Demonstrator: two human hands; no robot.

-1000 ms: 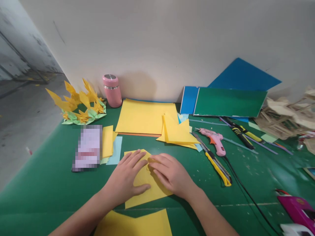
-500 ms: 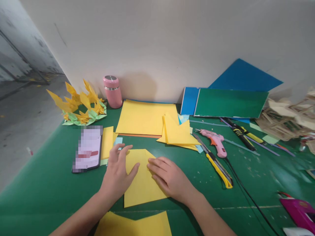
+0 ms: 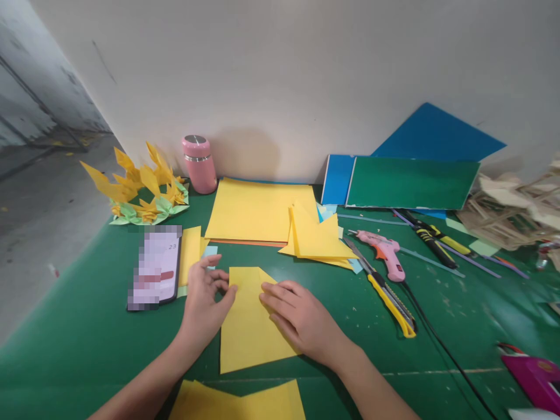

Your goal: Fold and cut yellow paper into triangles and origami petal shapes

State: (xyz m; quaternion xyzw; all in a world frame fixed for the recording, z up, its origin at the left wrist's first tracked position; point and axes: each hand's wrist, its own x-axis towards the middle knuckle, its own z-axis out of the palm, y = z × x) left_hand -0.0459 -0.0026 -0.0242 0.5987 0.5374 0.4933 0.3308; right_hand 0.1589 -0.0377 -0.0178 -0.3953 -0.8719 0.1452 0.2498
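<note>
A yellow paper sheet lies on the green table in front of me, its top right corner folded over. My right hand rests flat on the sheet's right side, fingers stretched out along the fold. My left hand sits at the sheet's upper left edge, fingers curled, thumb and fingertips pinching that edge near the top left corner.
A phone lies left of my left hand. Behind are a stack of yellow sheets, folded yellow triangles, a pink flask and folded paper figures. To the right lie a yellow utility knife and pink glue gun. Another yellow sheet lies nearest me.
My left hand slid off the middle of the sheet to its left edge and curled its fingers onto the top left corner. My right hand stayed on the fold.
</note>
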